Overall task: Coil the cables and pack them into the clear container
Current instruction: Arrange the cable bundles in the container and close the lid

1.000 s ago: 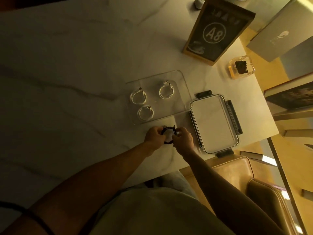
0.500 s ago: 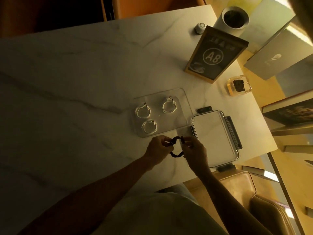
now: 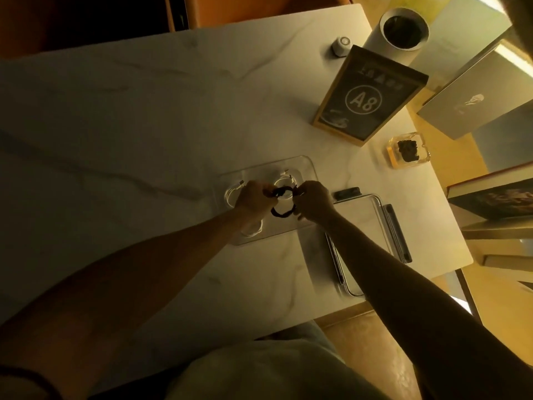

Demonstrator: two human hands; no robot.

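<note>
A clear container (image 3: 305, 166) sits on the marble table, with white coiled cables (image 3: 284, 181) partly visible inside it under my hands. I hold a black coiled cable (image 3: 281, 213) over the container's right half. My left hand (image 3: 253, 199) pinches the coil's left side and my right hand (image 3: 313, 200) pinches its right side. The coil hangs as a small ring between the two hands. Whether it touches the container floor cannot be told.
The container's lid (image 3: 372, 226) with dark clips lies just right of it. An A8 table sign (image 3: 366, 96), a white cup (image 3: 403, 30), a small white puck (image 3: 341, 44) and a glass ashtray (image 3: 408, 150) stand at the back right. Books (image 3: 496, 203) lie beyond the table's right edge.
Both hands have carried the black coil from the table in front of the container to above its inside. The camera view has shifted downward too.
</note>
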